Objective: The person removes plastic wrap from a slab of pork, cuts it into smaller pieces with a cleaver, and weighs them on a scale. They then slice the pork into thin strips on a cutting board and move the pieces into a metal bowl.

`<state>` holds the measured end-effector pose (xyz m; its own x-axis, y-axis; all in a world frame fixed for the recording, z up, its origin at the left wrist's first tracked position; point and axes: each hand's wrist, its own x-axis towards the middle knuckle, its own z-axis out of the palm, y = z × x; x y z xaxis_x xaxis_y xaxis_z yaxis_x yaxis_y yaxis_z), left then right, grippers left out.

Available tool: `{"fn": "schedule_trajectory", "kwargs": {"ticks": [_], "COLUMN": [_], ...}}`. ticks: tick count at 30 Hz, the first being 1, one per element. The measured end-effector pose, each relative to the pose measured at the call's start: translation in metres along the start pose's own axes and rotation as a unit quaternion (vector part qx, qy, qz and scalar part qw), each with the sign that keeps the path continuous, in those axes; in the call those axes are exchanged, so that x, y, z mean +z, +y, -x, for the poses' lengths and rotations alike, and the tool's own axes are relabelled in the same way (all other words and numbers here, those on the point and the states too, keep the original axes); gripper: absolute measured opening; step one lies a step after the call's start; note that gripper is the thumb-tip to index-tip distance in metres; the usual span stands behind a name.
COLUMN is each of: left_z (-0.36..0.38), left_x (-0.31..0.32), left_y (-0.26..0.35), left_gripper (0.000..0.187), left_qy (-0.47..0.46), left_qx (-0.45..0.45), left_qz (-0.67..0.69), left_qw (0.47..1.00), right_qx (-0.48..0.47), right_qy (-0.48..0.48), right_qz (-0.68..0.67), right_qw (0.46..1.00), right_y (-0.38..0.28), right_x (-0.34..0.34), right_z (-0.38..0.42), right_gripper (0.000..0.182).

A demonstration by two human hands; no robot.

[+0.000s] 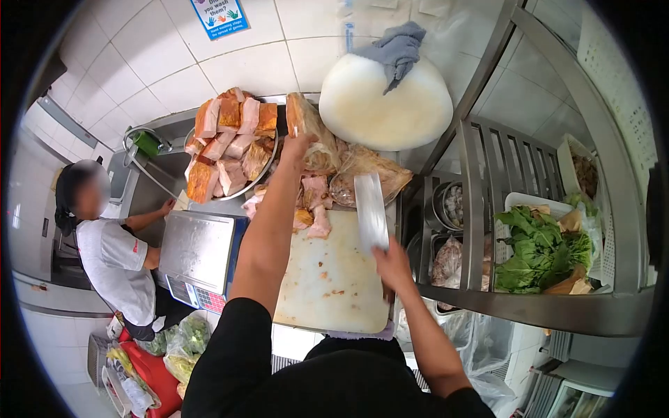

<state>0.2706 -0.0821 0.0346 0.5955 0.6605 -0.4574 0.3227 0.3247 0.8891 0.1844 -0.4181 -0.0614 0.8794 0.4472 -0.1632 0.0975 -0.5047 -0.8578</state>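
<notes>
Left hand (298,143) is stretched far up the middle of the frame, fingers closed around a slab of roast pork (301,115) lifted above the pile. Right hand (394,268) sits lower, just right of centre, wrapped tight on the handle of a cleaver (371,211), the broad blade standing up and pointing toward the top of the frame. Under both arms lies the pale cutting board (334,279), stained with scraps, and at its upper edge a few cut pork pieces (313,202) are heaped. Upper left of those, a metal bowl (230,150) is stacked high with crispy pork chunks. Left of the board is a scale (198,254) on the table, and beyond it another person (115,254) in a grey shirt bends over the sink. At the top, a round white block (383,104) leans on the tiled wall with a grey cloth (398,47) draped over it. On the right, a tray of leafy greens (540,251) rests on the steel rack.
</notes>
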Motion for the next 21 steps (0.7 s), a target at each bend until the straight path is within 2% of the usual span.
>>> {"fn": "schedule_trajectory", "kwargs": {"ticks": [1,2,5,6,7,8,10,14,16,17,18,19,20,21], "left_z": [0.0,-0.006,-0.033,-0.043,-0.051,-0.06,-0.07,-0.063,-0.046,-0.036,-0.027,-0.021,-0.018,-0.024], "left_x": [-0.001,-0.005,-0.021,-0.028,-0.034,-0.04,-0.049,-0.049,-0.041,-0.034,-0.025,-0.016,-0.008,0.001], "left_y": [-0.001,-0.002,-0.02,-0.029,-0.036,-0.042,-0.048,-0.05,-0.049,-0.052,-0.056,-0.062,-0.068,-0.081], "left_gripper": [0.068,0.068,0.062,0.06,0.057,0.057,0.054,0.054,0.067,0.067,0.075,0.083,0.083,0.088], "left_qy": [-0.006,-0.004,0.017,-0.018,-0.054,-0.051,-0.101,-0.111,-0.086,-0.084,-0.045,-0.006,-0.004,0.05], "left_qx": [0.008,0.008,-0.03,-0.025,-0.019,-0.021,-0.043,-0.05,0.05,0.05,0.123,0.193,0.195,0.273], "left_qz": [0.026,0.027,0.018,0.072,0.126,0.129,0.175,0.204,0.132,0.133,0.045,-0.044,-0.045,-0.144], "left_qw": [1.0,1.0,0.999,0.997,0.99,0.99,0.978,0.971,0.986,0.986,0.99,0.98,0.98,0.95], "right_qx": [-0.055,0.006,0.011,0.01,-0.012,-0.035,-0.031,-0.048,-0.05,-0.052,-0.055,-0.059,-0.065,-0.068], "right_qy": [0.04,-0.002,-0.046,-0.05,-0.068,-0.087,-0.102,-0.106,-0.109,-0.11,-0.111,-0.1,-0.088,-0.087], "right_qz": [0.019,0.076,0.201,0.204,0.229,0.255,0.265,0.27,0.287,0.302,0.303,0.305,0.306,0.306], "right_qw": [0.997,0.997,0.978,0.978,0.971,0.962,0.958,0.956,0.95,0.945,0.945,0.945,0.946,0.946], "right_y": [-0.017,-0.041,-0.067,-0.074,-0.081,-0.086,-0.084,-0.076,-0.085,-0.091,-0.092,-0.092,-0.092,-0.092], "right_x": [0.0,-0.008,-0.005,-0.003,-0.002,0.0,0.009,0.011,0.014,0.015,0.017,0.019,0.021,0.023], "right_z": [-0.032,-0.062,-0.141,-0.154,-0.165,-0.172,-0.184,-0.187,-0.182,-0.18,-0.179,-0.177,-0.174,-0.171], "right_gripper": [0.038,0.042,0.044,0.044,0.042,0.04,0.039,0.033,0.032,0.031,0.031,0.031,0.03,0.03]}}
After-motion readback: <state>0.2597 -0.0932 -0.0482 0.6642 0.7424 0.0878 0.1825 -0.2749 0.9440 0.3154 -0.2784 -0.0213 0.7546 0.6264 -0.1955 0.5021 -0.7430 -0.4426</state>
